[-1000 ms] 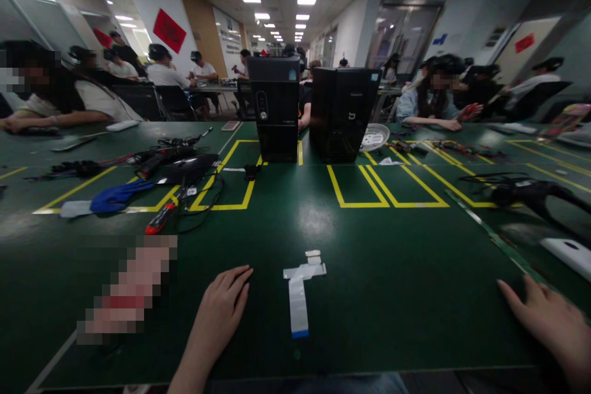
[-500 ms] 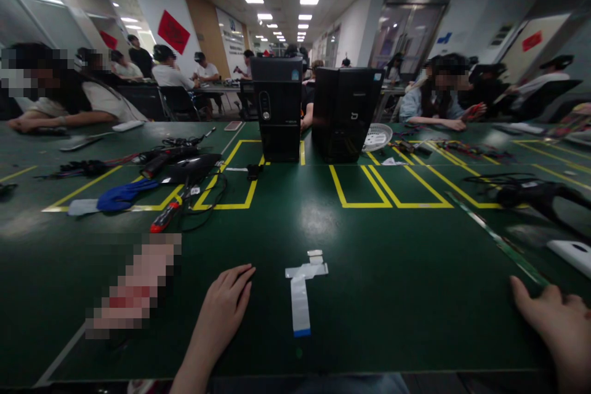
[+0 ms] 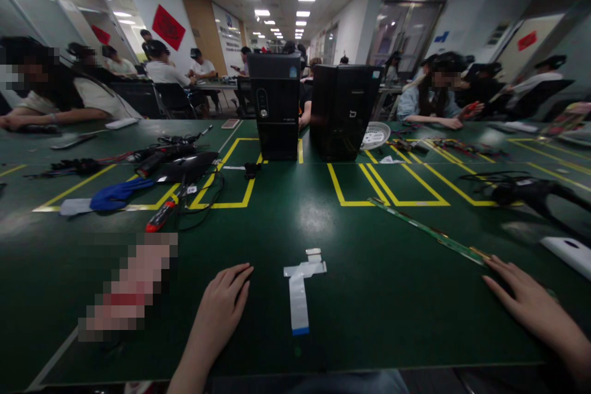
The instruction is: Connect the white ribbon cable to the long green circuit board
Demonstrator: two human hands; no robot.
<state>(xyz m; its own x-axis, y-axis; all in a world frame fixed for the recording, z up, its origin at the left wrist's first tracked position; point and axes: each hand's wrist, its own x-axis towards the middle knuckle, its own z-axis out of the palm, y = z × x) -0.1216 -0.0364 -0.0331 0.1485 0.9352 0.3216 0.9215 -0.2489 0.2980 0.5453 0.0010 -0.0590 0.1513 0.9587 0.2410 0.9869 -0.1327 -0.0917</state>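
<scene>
On the green table my left hand (image 3: 225, 297) lies palm down, fingers stretched out and holding nothing. To its right is a flat white ribbon cable (image 3: 298, 303) with a blue end and a crosspiece near its top. My right hand (image 3: 521, 289) rests with fingers extended and thumb apart over the near end of a long, narrow green circuit board strip (image 3: 429, 232). That strip slants away to the left along the table. Its end under the hand is partly hidden.
Two black computer towers (image 3: 276, 108) (image 3: 346, 112) stand at the back. Left lie a red-black screwdriver (image 3: 160, 215), a blue glove (image 3: 119, 195) and cables. At right are a black cabled device (image 3: 530, 191) and a white object (image 3: 570, 254). Co-workers sit around.
The circuit board strip has shifted left and now lies at a flatter slant. My right hand has moved left and away from me, its fingers now stretched out. The left hand stays put.
</scene>
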